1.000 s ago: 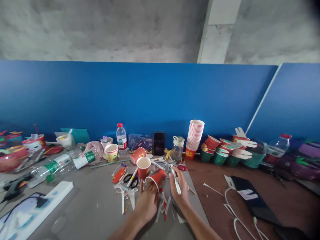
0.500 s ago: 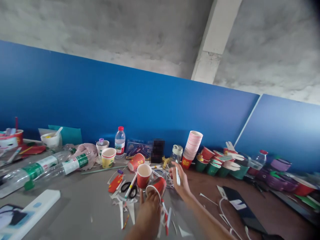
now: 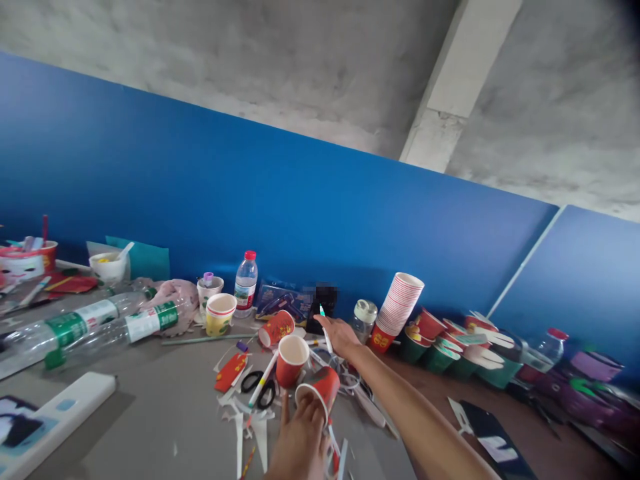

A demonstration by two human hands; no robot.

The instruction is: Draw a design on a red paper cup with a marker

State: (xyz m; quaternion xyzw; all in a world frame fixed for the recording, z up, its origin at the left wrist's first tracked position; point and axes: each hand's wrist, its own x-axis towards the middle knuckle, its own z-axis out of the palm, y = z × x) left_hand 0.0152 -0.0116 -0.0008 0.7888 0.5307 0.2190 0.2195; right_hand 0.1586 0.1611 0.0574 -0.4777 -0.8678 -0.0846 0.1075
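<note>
My left hand (image 3: pixel 300 430) has fingers inside the mouth of a red paper cup (image 3: pixel 327 388), which lies tilted with its opening towards me. One finger points up near the base of an upright red paper cup (image 3: pixel 293 363). Farther out, my right hand (image 3: pixel 343 337) grips a white marker (image 3: pixel 327 335) with a teal tip pointing up and away. In front of that tip stands a dark, partly blurred object (image 3: pixel 325 299). Scissors with black handles (image 3: pixel 251 382), another white marker (image 3: pixel 264 379) and a red paper piece (image 3: pixel 231 373) lie left of the cups among paper scraps.
A leaning stack of paper cups (image 3: pixel 400 305) and a glass jar (image 3: pixel 365 319) stand behind my right arm. Decorated green and red cups (image 3: pixel 440 353) are farther right. Empty plastic bottles (image 3: pixel 150 321) lie at left, near a yellow cup (image 3: pixel 221 316). A blue partition (image 3: pixel 250 187) closes off the back.
My right hand with the marker has moved left and away from me, its tip now in front of the dark object. My left hand stays in the tilted cup. The view has turned slightly.
</note>
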